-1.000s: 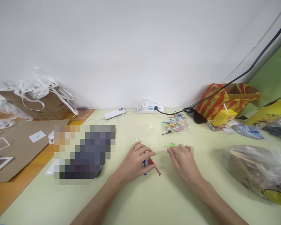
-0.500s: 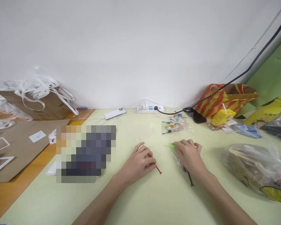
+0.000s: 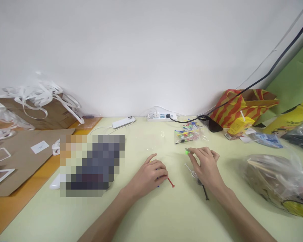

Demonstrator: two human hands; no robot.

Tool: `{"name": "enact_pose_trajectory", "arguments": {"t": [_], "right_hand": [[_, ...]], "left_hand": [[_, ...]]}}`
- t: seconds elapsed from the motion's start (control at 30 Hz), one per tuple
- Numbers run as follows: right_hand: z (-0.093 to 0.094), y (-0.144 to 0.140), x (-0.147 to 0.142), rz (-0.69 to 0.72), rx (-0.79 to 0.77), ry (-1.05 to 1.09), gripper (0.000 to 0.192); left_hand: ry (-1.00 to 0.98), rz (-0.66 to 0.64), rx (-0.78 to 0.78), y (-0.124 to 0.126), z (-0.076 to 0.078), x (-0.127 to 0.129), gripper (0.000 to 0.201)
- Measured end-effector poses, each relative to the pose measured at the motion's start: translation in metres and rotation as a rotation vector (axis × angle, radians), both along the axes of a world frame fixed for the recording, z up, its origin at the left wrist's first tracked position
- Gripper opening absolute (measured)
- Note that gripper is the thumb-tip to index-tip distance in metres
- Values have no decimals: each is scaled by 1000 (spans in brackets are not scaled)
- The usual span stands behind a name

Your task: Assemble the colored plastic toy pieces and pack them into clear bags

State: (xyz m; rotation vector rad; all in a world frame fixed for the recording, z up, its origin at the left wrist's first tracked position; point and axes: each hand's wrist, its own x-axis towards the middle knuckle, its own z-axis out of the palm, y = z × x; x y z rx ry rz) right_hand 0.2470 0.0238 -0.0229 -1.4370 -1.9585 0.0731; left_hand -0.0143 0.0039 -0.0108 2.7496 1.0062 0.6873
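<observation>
**Pale green table, small plastic picks, two hands at work**

Pale green table [image 3: 151,215] against a white wall; items listed from the near edge outward.

1. Left hand [image 3: 147,176], one, palm down on the table. Grip narrow, fingers curled over a red pick [image 3: 170,182] whose tip sticks out to the right; a blue pick [image 3: 157,185] shows only as a sliver under the same fingers. Count under this hand: two seen, more cannot be told.
2. Right hand [image 3: 204,166], one, just right of the left. Grip closed at the fingertips on one green pick [image 3: 187,151], raised slightly off the table.
3. Loose picks beneath the right hand: one white pick [image 3: 189,168] and one black pick [image 3: 205,193], both lying flat.
4. Clear plastic bag [image 3: 275,181], one, at the right, holding wooden sticks; number not countable.
5. Packet of mixed-colour picks [image 3: 188,135], one, beyond the right hand; contents too small to count.
6. Yellow drink carton [image 3: 238,127], one, with straw, beside a red-and-yellow striped bag [image 3: 232,106].
7. White phone [image 3: 123,122], one, and white power strip [image 3: 161,116], one, near the wall.
8. Brown paper bags [image 3: 40,112], far left, at least two, strewn with white strips.
</observation>
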Motion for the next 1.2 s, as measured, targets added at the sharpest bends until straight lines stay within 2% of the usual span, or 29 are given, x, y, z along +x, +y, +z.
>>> {"name": "enact_pose_trajectory", "arguments": {"t": [0.23, 0.6, 0.8, 0.93, 1.1, 1.2], "right_hand": [[4, -3, -3, 15, 20, 22, 19], [6, -5, -5, 36, -12, 47, 20], [14, -12, -11, 75, -70, 235, 21], [24, -19, -17, 177, -289, 532, 27], [37, -29, -31, 544, -747, 883, 34], [38, -35, -39, 654, -865, 940, 35]], "left_hand": [[-1, 60, -2, 0, 5, -2, 4], [4, 56, -49, 2, -2, -2, 7], [-5, 42, -18, 0, 4, -2, 9], [-70, 53, 55, -3, 13, 1, 24], [-245, 66, 206, -5, 15, 5, 38], [-297, 22, 254, -6, 15, 7, 38]]}}
